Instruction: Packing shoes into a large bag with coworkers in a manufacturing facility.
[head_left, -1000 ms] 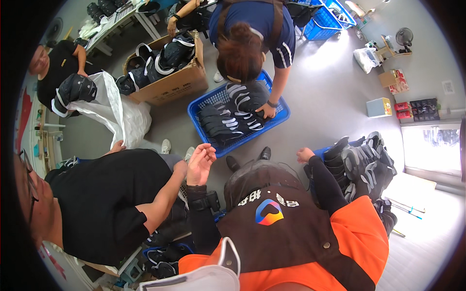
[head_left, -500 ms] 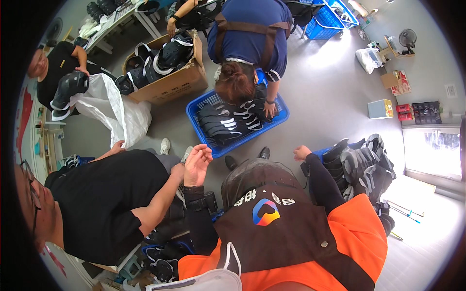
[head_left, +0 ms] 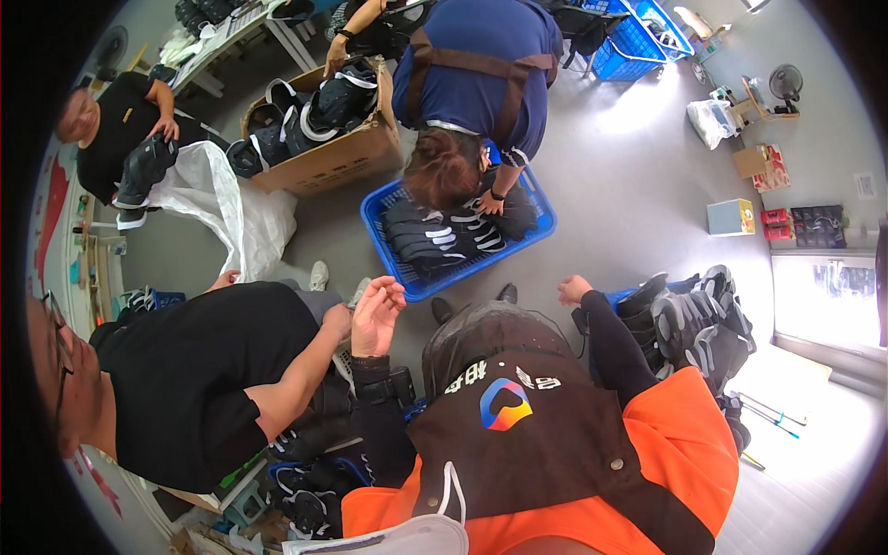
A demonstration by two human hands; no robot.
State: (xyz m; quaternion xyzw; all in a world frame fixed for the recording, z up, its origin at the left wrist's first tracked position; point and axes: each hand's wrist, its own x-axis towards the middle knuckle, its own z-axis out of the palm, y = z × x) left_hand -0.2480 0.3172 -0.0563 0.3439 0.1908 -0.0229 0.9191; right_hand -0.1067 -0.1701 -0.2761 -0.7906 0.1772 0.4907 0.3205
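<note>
My left hand (head_left: 377,316) is raised beside my apron, palm showing, its fingers loosely bent and apart, holding nothing. My right hand (head_left: 574,289) hovers on the other side with fingers slightly curled and nothing visible in it. Just beyond my hands, a blue plastic basket (head_left: 552,219) on the floor holds several black padded pieces (head_left: 421,231) with white edges. A co-worker in a blue shirt (head_left: 481,65) bends over it, one hand (head_left: 488,203) on the pieces. Near my right forearm stands a pile of grey and black padded pieces (head_left: 698,319).
A co-worker in black (head_left: 203,379) sits close at my left. Farther left, another person holds a black padded piece (head_left: 148,171) by a white sack (head_left: 231,222). A cardboard box (head_left: 347,166) holds more pieces. Blue crates (head_left: 624,55) and a fan (head_left: 786,83) stand farther off.
The co-worker's hand in the basket has moved left over the padded pieces. The view has shifted slightly. My hands keep almost the same pose.
</note>
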